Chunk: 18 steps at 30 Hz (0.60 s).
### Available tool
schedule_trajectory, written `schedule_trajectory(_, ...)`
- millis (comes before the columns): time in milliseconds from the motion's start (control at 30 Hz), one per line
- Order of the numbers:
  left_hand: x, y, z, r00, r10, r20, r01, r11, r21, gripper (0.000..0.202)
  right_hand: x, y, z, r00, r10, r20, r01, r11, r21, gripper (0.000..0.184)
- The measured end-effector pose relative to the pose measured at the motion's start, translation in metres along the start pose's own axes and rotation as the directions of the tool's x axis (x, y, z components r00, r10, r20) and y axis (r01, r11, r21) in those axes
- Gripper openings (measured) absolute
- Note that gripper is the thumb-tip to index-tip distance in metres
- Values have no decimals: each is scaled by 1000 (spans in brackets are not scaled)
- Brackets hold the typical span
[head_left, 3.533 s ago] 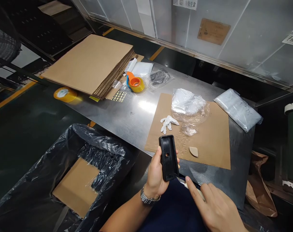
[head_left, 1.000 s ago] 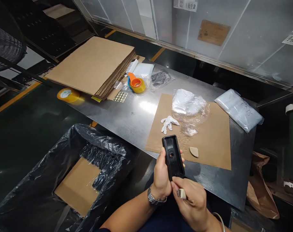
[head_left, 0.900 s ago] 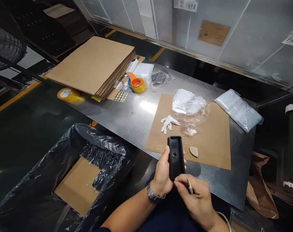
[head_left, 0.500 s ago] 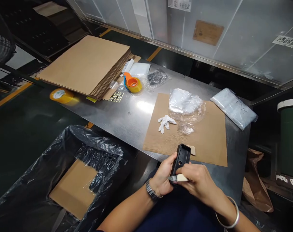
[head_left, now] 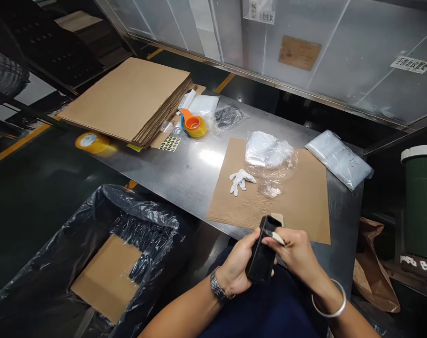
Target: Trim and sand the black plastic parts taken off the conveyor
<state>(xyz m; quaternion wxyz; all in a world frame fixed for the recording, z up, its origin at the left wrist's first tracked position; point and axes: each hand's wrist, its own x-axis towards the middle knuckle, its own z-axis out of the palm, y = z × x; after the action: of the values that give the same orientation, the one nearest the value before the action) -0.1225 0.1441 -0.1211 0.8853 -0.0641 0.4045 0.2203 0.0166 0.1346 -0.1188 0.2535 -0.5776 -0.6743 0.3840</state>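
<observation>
My left hand [head_left: 236, 263] grips a black, hollow, box-shaped plastic part [head_left: 261, 263] by its side, tilted above my lap at the table's near edge. Between the fingers of my right hand [head_left: 298, 251] is a small knife [head_left: 277, 238] with a whitish handle. Its blade lies at the upper part of the black piece, near my left thumb; whether it touches cannot be made out. Just beyond the part, a small cream-coloured piece [head_left: 278, 218] lies on a cardboard sheet [head_left: 305, 199], partly hidden. A white glove [head_left: 241, 181] rests farther back on the same cardboard.
Clear plastic bags [head_left: 269, 150] lie on the cardboard, and a wrapped packet [head_left: 340, 159] to its right. Stacked cardboard [head_left: 125, 98], an orange tape dispenser [head_left: 193, 123] and a tape roll [head_left: 90, 142] are at the left. A black-lined bin [head_left: 104, 197] stands lower left.
My right hand has moved up along the black part, and the knife blade has gone from its lower end to its upper part. The part has turned slightly in my left hand.
</observation>
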Motion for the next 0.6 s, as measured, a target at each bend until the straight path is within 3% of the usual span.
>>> schedule_trajectory(133, -1, -1, 2, 998, -48, 36, 48, 999, 9, 41, 2, 5, -3, 982, 106, -156, -101, 994, 44, 39)
schedule_trajectory(200, 0, 1, 2, 995, -65, 75, 64, 998, 6, 44, 4, 17, -4, 942, 198, -270, -180, 979, 92, 31)
schedule_trajectory(333, 1, 6, -1, 996, 21, 91, -20, 1000, -12, 45, 4, 78, -2, 798, 356, -487, -404, 915, 7, 31)
schedule_trajectory(467, 1, 8, -5, 993, 92, 80, -91, 996, -17, 46, -7, 150, 16, 730, 424, -536, -544, 835, -80, 31)
schedule_trajectory(600, 1, 7, -6, 987, 141, 76, -140, 990, -14, 46, -22, 189, 35, 648, 477, -593, -658, 744, -120, 38)
